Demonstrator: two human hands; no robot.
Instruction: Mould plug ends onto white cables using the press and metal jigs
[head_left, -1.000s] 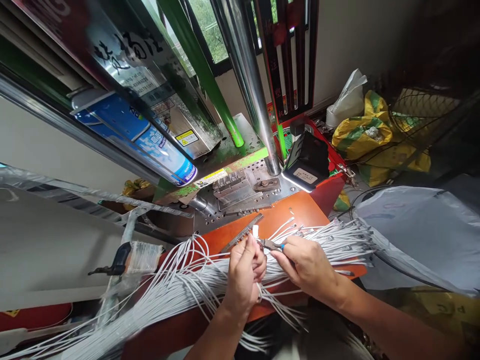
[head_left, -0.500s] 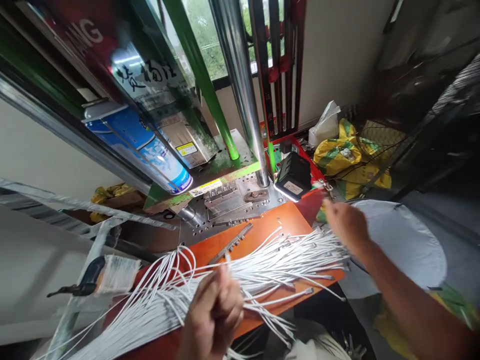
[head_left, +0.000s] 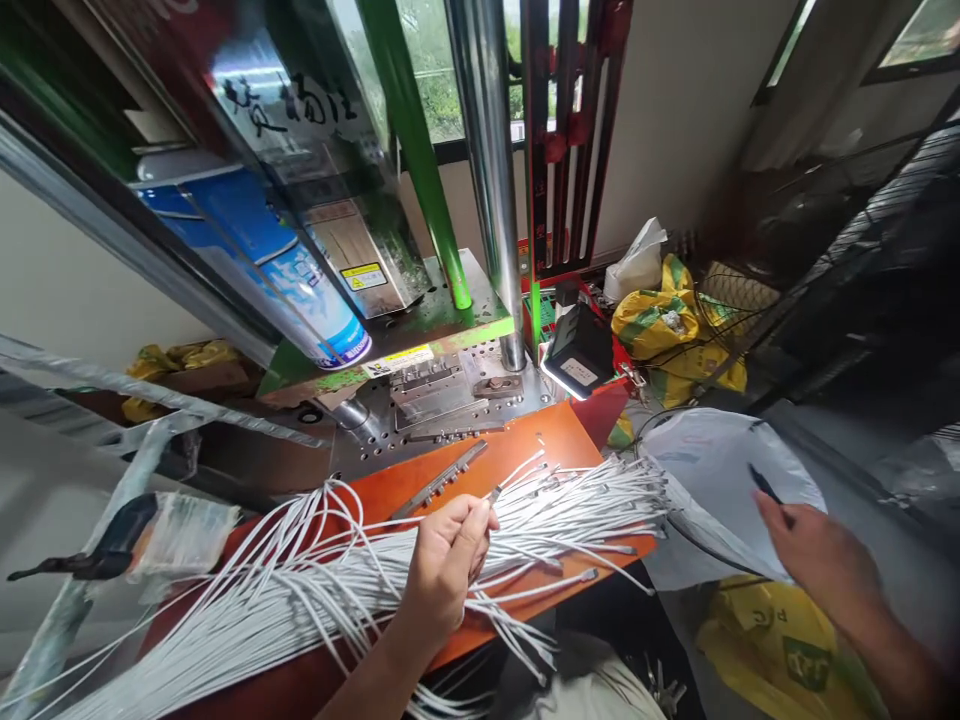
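White cables: limp, light; grip near plugs, 2 o'clock.
Left hand: your fingers pinch one cable.
Right hand: fingers pinch cutters.

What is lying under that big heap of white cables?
The white cables lie on an orange-brown board, bare near the metal plate. The left hand pinches one cable. The board beneath the heap stays hidden.

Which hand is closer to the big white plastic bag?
Right. The right hand hovers at the white plastic bag's edge, holding a dark tool; the left hand is over the white cables.
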